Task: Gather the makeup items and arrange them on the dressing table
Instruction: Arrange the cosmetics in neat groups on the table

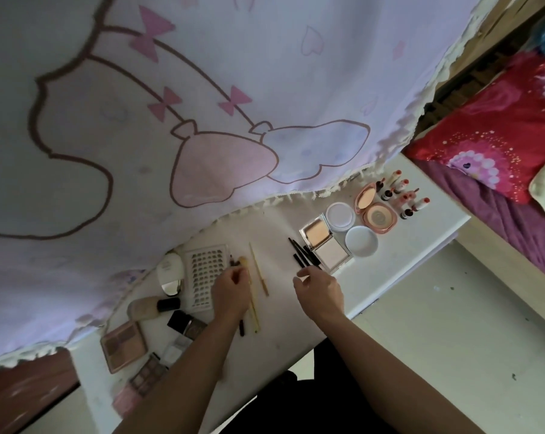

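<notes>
left hand (230,291) pinches yellow-handled brush (254,311); right hand (320,291) loosely curled, empty; risk: may nudge black pencils (301,253), rolling them across dressing table (390,255).

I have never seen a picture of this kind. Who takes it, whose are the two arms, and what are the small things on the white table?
There is no machine: a person wears a camera on the head, so you look down along their own arms. The left hand grips a yellowish brush and a dark pencil. The right hand hovers by some black pencils; whether it pinches one is unclear. On the white table lie a lash tray, a foundation bottle, an eyeshadow palette, open powder compacts and small lipsticks. A cloth with pink bows hangs above.
</notes>
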`<act>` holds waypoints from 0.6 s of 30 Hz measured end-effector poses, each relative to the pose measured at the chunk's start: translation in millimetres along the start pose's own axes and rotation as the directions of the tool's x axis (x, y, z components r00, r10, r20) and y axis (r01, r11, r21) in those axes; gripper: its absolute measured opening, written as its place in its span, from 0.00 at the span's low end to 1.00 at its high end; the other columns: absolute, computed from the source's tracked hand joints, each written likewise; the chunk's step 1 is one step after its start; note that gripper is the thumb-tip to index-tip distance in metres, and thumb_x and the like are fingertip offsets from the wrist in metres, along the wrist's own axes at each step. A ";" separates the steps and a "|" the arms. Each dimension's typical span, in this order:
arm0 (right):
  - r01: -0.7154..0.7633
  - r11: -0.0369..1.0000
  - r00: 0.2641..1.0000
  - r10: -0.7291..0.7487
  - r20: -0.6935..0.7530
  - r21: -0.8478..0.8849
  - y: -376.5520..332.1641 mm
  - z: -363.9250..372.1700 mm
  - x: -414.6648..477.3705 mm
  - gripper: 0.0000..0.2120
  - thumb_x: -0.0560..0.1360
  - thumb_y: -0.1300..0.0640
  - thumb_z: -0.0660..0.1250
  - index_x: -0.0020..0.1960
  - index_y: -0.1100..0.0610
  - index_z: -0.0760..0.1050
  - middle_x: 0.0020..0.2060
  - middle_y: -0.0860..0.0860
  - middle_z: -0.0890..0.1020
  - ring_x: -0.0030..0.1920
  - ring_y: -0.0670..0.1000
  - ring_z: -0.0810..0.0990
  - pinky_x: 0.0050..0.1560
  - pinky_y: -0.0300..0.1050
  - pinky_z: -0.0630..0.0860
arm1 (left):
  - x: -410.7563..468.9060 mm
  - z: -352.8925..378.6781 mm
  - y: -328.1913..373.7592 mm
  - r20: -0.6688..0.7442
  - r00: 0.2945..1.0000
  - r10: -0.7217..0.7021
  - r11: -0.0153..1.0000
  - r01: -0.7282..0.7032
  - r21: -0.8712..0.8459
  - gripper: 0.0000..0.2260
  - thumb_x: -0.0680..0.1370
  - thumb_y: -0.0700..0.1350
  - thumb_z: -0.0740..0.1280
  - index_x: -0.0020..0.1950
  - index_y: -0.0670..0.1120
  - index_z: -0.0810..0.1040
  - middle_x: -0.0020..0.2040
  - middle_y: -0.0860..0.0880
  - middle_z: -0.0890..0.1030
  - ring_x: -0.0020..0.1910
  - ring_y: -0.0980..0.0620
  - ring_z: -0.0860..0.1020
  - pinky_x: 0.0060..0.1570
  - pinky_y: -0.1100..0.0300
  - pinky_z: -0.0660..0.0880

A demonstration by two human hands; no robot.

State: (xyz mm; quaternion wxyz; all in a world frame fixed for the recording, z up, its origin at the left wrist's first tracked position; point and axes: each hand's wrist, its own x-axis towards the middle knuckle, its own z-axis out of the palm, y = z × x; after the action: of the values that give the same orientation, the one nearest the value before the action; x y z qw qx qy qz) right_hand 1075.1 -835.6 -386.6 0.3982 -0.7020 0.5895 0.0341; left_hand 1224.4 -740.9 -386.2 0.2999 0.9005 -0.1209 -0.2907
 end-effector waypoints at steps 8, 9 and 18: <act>0.265 0.960 0.918 -0.223 0.329 -0.090 -41.2 54.6 -31.2 0.14 0.75 0.43 0.68 0.52 0.51 0.83 0.45 0.47 0.84 0.45 0.47 0.81 0.46 0.41 0.77 | 2.3 -48.2 -60.9 0.017 0.981 0.192 0.956 -0.191 0.221 0.16 0.79 0.35 0.59 0.65 0.41 0.77 0.64 0.42 0.78 0.62 0.44 0.75 0.63 0.52 0.72; 0.258 0.960 0.918 -0.209 0.338 -0.108 -44.6 62.0 -34.5 0.13 0.74 0.42 0.69 0.47 0.52 0.83 0.41 0.48 0.83 0.41 0.47 0.80 0.43 0.41 0.77 | 1.6 -51.2 -62.7 0.048 0.983 0.175 0.963 -0.181 0.198 0.17 0.79 0.35 0.59 0.67 0.41 0.76 0.66 0.42 0.77 0.65 0.44 0.74 0.66 0.54 0.70; 0.232 0.958 0.926 -0.165 0.338 -0.168 -49.2 86.1 -48.7 0.18 0.72 0.49 0.68 0.27 0.55 0.68 0.23 0.49 0.69 0.26 0.49 0.71 0.30 0.41 0.68 | 0.9 -66.9 -61.8 0.190 0.980 0.053 0.998 -0.060 0.031 0.18 0.81 0.35 0.58 0.70 0.43 0.73 0.73 0.46 0.70 0.72 0.49 0.67 0.69 0.63 0.61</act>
State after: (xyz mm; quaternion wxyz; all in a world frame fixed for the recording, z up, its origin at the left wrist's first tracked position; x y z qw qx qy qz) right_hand 1138.6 -745.7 -394.5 0.4158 -0.7806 0.4357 0.1675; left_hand 1267.6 -661.0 -380.7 0.2785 0.8704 -0.1796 -0.3641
